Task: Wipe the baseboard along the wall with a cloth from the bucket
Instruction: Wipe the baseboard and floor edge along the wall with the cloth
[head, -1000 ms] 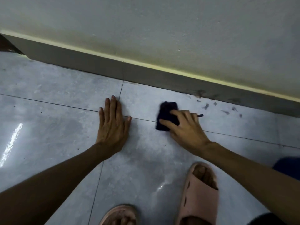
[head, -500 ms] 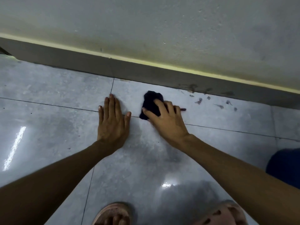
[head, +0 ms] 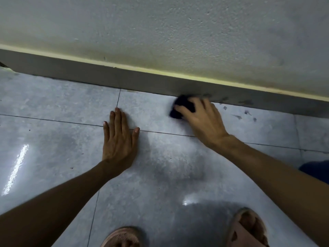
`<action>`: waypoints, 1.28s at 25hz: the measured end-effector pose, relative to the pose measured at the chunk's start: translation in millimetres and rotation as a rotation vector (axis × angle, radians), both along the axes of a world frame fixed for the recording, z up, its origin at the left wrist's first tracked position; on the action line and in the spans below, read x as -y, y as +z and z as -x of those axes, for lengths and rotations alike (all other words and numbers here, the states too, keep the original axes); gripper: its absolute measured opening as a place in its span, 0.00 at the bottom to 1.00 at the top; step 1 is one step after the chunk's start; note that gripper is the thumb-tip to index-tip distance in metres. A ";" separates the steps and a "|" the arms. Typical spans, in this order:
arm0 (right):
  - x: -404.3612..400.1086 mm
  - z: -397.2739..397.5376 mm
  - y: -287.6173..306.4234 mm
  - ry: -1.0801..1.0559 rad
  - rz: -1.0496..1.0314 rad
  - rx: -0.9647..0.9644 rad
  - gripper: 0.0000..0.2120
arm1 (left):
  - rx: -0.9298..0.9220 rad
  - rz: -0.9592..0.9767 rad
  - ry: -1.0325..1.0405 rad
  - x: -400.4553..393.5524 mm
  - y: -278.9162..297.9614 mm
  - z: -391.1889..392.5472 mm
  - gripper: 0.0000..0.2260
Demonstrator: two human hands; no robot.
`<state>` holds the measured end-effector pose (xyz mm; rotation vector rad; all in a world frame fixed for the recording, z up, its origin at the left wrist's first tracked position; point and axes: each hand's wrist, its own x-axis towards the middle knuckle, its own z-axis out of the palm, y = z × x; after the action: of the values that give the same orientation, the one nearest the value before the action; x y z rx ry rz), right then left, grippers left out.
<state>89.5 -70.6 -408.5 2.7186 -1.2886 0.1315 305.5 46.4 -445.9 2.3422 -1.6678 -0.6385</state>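
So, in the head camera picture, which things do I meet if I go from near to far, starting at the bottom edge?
pink sandals → left hand, flat on the floor tiles → right hand gripping the dark cloth → grey baseboard → wall

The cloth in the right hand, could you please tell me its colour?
Very dark, navy to black cloth, right hand; head view.

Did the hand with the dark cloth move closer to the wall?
Yes. The right hand slid the dark cloth across the floor tile away from the person, up to the grey baseboard, which it now meets.
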 end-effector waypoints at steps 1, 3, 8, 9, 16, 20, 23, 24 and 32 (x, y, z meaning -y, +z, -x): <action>14.1 -20.8 4.2 0.187 0.127 0.011 0.17 | -0.005 0.000 0.003 -2.1 -1.8 0.5 0.31; 38.4 -68.1 9.3 0.506 0.338 -0.053 0.12 | -0.012 -0.003 -0.005 -5.0 -4.7 -0.6 0.33; 57.6 -28.4 -4.0 0.635 0.372 -0.432 0.13 | -0.007 0.018 0.000 1.5 -1.6 2.0 0.33; 58.2 5.5 -3.1 0.598 0.321 -0.412 0.14 | -0.003 0.016 -0.014 4.5 -0.3 5.0 0.32; 52.5 58.8 13.7 0.428 0.258 -0.425 0.12 | -0.008 0.027 -0.121 9.8 0.4 21.4 0.31; 54.7 -42.6 -14.5 0.661 0.352 -0.320 0.11 | 0.022 0.033 -0.180 8.7 -9.4 26.4 0.31; 56.2 -14.9 -13.8 0.554 0.296 -0.251 0.12 | 0.065 0.036 -0.186 8.8 -11.1 23.3 0.31; 57.1 11.8 -12.7 0.518 0.271 -0.245 0.13 | 0.075 0.032 -0.193 8.6 -10.5 22.9 0.31; -4.8 112.4 -24.4 -0.453 -0.127 -0.081 0.23 | 0.059 0.015 -0.191 20.9 -4.9 33.8 0.32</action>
<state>-22.9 -65.8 -432.9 2.4161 -1.8981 -0.1082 271.7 25.5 -450.8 2.2289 -1.9323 -0.5931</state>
